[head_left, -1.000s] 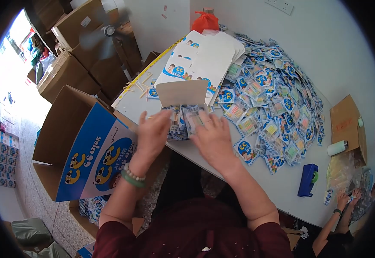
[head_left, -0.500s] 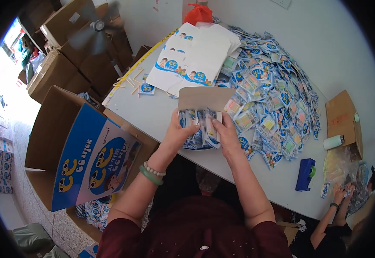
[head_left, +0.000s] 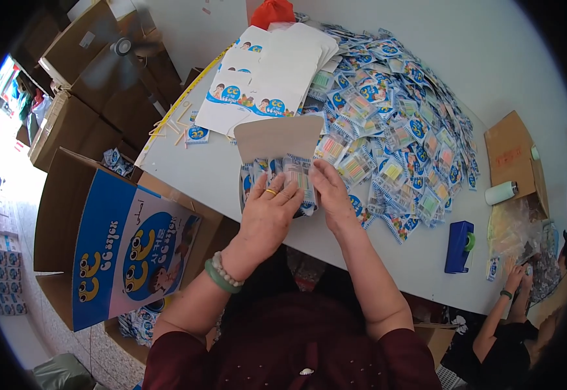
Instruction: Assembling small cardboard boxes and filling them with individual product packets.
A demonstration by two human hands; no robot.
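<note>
A small open carton (head_left: 277, 140) with its grey-brown lid flap raised sits at the table's near edge, in front of me. Small clear-and-blue packets (head_left: 298, 170) stand in a row inside it. My left hand (head_left: 267, 214), with a ring and a green bangle on its arm, lies over the packets, fingers stretched and slightly apart. At the carton's right side, my right hand (head_left: 333, 198) grips the wall, its fingers along the upper edge. Both hands partly hide the carton's front. A large heap of similar packets (head_left: 394, 130) spreads just beyond my right hand.
Flat white printed cartons (head_left: 277, 71) are stacked at the table's far left. A blue tape dispenser (head_left: 459, 247) and a pale green bottle (head_left: 501, 192) stand at right. A big blue-printed box (head_left: 134, 253) is on my left. Another person's hands (head_left: 516, 278) work at lower right.
My left hand has left the carton's left side and now lies across the packets. My right hand has shifted from the packets to the right wall. The view has shifted slightly.
</note>
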